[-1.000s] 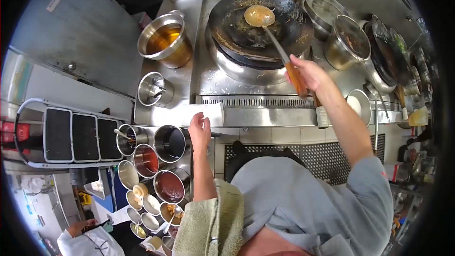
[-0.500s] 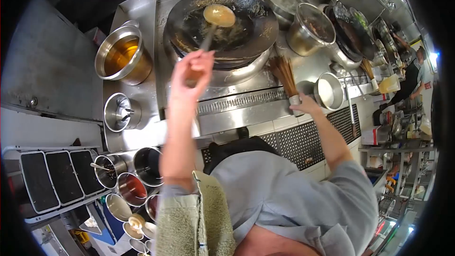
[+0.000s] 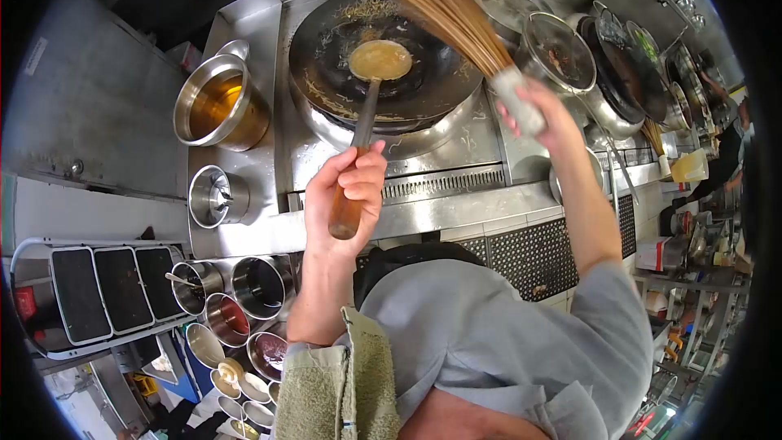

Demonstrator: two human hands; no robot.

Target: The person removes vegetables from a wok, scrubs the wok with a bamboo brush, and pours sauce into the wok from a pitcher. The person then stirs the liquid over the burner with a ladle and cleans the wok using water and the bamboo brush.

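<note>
My left hand [image 3: 350,191] is wrapped round the wooden handle of a ladle [image 3: 380,60]. The ladle's bowl holds yellowish liquid and sits over a large black wok [image 3: 440,85], which has shredded scraps stuck along its sides. My right hand [image 3: 544,114] grips the pale bound end of a bamboo wok brush [image 3: 456,16]. The brush is raised above the wok's right side, its bristles pointing up and left, blurred at the tips. Part of the wok's right rim is hidden behind the brush.
To the left stand a steel pot of amber liquid [image 3: 183,106] and a small steel container [image 3: 197,200]. A strainer [image 3: 582,65] rests on a pot at right. Sauce containers [image 3: 216,310] cluster at lower left. At far right, a person [image 3: 725,147] is partly visible.
My right hand has lifted the wok brush from beside the stove front up over the wok's right side. My left hand has drawn back toward my body, still holding the ladle.
</note>
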